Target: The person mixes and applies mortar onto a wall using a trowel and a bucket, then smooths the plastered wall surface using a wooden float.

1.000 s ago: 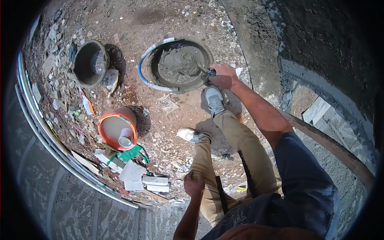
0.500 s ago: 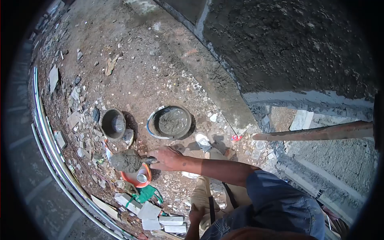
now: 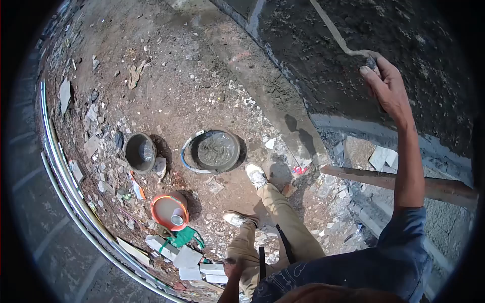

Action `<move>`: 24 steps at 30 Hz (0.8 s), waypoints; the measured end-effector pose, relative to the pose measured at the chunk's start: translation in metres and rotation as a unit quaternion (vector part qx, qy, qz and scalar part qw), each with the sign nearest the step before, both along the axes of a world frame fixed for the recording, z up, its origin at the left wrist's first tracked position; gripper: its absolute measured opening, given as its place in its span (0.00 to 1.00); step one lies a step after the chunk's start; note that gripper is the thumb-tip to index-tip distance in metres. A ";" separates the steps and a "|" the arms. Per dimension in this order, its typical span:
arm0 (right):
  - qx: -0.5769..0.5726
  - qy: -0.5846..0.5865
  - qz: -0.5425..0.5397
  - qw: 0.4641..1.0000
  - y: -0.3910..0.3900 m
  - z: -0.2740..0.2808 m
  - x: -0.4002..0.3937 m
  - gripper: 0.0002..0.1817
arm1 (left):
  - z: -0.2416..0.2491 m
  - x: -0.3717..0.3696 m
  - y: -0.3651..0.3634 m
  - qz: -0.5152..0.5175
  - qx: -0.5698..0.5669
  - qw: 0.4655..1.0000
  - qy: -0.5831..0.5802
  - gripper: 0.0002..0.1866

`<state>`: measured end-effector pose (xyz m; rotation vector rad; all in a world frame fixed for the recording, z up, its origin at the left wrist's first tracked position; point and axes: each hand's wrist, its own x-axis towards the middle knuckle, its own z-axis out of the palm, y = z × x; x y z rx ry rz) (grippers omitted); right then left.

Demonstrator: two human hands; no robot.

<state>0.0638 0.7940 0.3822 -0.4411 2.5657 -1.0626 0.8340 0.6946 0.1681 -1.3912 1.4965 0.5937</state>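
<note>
At the upper right my right hand (image 3: 388,87) is closed round the handle of a trowel (image 3: 331,28). The trowel's blade, seen nearly edge-on, lies over the dark, wet, rough mortar on the wall (image 3: 419,55); whether it touches cannot be told. My left hand (image 3: 233,267) hangs low beside my trouser leg, its fingers mostly hidden. On the ground, a wide black tub (image 3: 236,151) holds grey mortar. An orange-rimmed bucket (image 3: 154,208) holds greyish liquid and a small cup (image 3: 177,218).
A dark bucket (image 3: 132,154) stands left of the tub. Broken tiles (image 3: 188,256) and a green cloth (image 3: 183,236) lie near the orange-rimmed bucket. Long pipes (image 3: 63,171) run down the left. A wooden beam (image 3: 364,175) crosses at the right. Rubble covers the ground.
My right hand has swung from above the orange-rimmed bucket up and right to the wall. The mortar heap seen on the trowel before no longer shows there. My left hand has shifted slightly left.
</note>
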 end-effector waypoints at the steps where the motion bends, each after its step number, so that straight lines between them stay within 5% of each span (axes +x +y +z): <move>1: 0.014 -0.004 -0.005 1.000 0.006 0.000 0.019 0.21 | -0.029 0.013 0.008 -0.026 -0.023 0.999 -0.020 0.44; 4: 0.158 -0.040 0.002 0.987 0.018 -0.054 0.059 0.21 | 0.001 -0.053 -0.018 0.169 0.043 0.985 -0.007 0.50; 9: 0.219 -0.159 0.202 0.941 -0.019 -0.248 0.145 0.25 | -0.015 -0.039 0.004 0.227 0.032 0.973 0.036 0.54; 11: 0.300 -0.138 0.344 0.879 -0.074 -0.292 0.177 0.23 | -0.045 -0.004 0.033 0.072 -0.004 0.995 -0.063 0.52; 12: 0.359 -0.139 0.395 0.834 -0.106 -0.307 0.188 0.22 | -0.060 0.017 0.048 0.131 -0.043 0.991 -0.001 0.51; 13: 0.355 -0.106 0.405 0.836 -0.125 -0.336 0.199 0.19 | -0.071 0.032 0.061 0.187 -0.085 0.976 0.065 0.50; 16: 0.347 -0.039 0.392 0.851 -0.185 -0.417 0.224 0.15 | -0.038 -0.047 0.020 0.121 -0.045 0.991 -0.039 0.47; 18: 0.268 -0.128 0.283 0.912 -0.196 -0.493 0.250 0.15 | -0.034 -0.043 0.022 0.131 -0.074 0.988 -0.042 0.44; 20: 0.359 -0.020 0.393 0.846 -0.207 -0.512 0.277 0.16 | -0.035 -0.030 0.026 0.126 -0.106 0.986 -0.014 0.42; 24: 0.364 -0.033 0.415 0.833 -0.185 -0.458 0.297 0.14 | -0.035 -0.016 0.030 0.168 -0.113 0.979 0.017 0.40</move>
